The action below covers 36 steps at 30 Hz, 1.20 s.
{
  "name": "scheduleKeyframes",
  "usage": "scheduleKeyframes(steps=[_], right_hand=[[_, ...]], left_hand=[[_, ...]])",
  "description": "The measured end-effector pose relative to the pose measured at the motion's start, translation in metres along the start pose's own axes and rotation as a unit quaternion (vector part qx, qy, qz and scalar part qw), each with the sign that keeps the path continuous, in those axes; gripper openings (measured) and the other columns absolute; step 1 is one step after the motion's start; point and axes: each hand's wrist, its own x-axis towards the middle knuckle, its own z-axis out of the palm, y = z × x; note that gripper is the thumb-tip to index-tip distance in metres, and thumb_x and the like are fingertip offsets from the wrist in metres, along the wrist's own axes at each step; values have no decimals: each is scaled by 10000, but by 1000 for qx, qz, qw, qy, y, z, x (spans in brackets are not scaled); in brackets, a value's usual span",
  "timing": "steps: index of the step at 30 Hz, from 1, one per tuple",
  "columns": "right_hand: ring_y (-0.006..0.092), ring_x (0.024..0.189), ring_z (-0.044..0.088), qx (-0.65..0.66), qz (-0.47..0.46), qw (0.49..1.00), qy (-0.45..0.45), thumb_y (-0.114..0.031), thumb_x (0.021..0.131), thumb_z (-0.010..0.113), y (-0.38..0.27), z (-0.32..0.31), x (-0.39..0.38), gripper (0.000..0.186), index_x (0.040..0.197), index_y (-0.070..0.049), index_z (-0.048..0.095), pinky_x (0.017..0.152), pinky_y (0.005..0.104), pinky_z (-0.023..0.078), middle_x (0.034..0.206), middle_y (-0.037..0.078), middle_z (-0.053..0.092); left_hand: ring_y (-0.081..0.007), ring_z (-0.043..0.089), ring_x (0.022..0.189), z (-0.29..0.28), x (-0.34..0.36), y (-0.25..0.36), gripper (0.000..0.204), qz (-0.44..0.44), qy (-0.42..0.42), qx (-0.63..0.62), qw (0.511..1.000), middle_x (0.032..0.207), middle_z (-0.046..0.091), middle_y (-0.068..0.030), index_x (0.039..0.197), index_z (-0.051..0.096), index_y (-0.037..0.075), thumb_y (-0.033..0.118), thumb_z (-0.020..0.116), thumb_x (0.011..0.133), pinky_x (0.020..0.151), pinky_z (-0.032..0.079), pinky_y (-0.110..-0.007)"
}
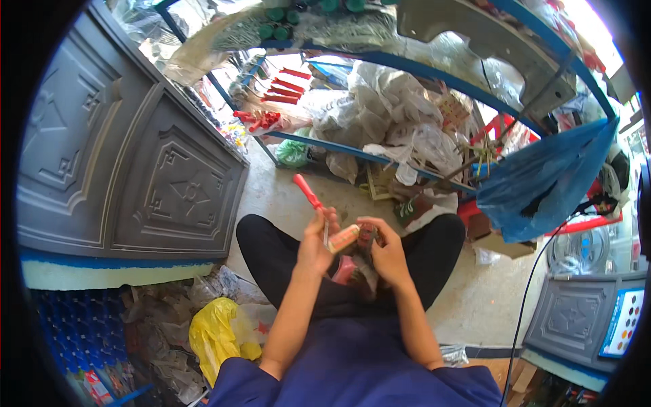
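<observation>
In front of my lap, my left hand (317,245) is closed round a small paint roller (344,239). Its red handle (307,190) points up and away to the left. The pale yellow sleeve with reddish stripes lies toward my other hand. My right hand (388,254) grips a dark, crumpled piece with red marks (366,237), right by the end of the roller sleeve; its kind is unclear. Below both hands, a pink-red item (346,270) rests at my lap, partly hidden.
Ahead stands a blue metal rack (380,159) with white plastic bags (390,102) and several red-handled roller frames (285,88). A grey panelled cabinet (183,183) is on the left, a yellow bag (217,332) at lower left. At right hang a blue bag (542,180) and a black cable (525,312).
</observation>
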Motion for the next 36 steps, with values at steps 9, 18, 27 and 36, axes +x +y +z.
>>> scheduleKeyframes(steps=[9, 18, 27, 36], right_hand=[[213, 943, 695, -241, -127, 961, -51, -119, 854, 688, -3, 24, 15, 400, 1239, -49, 600, 832, 322, 522, 1023, 128, 694], [43, 739, 562, -85, -33, 995, 40, -206, 921, 671, 31, 4, 60, 231, 1041, -10, 649, 654, 239, 460, 849, 4, 664], [21, 711, 519, 26, 32, 998, 50, -137, 938, 655, 92, -21, 83, 180, 1065, -9, 647, 610, 216, 412, 803, -35, 607], [74, 945, 617, 117, 79, 974, 175, -71, 977, 546, 169, -64, 117, 251, 1219, -17, 592, 803, 223, 484, 1090, 23, 653]], left_hand=[[-228, 636, 988, -11, 23, -14, 207, 24, 93, 75, 993, 875, 601, -33, 1054, 527, 103, 309, 506, 1036, 841, 545, -365], [-181, 682, 884, -44, 19, -9, 212, 20, 106, 437, 893, 1053, 649, -96, 1127, 578, 28, 192, 553, 993, 769, 573, -317], [-143, 633, 1008, -37, 55, -5, 296, -51, -143, 553, 819, 1087, 661, -81, 1216, 586, -27, 165, 616, 992, 890, 505, -281], [-84, 587, 725, -41, 169, -17, 225, -3, -81, 622, 779, 808, 663, -29, 963, 641, -6, 218, 660, 956, 648, 481, -277]])
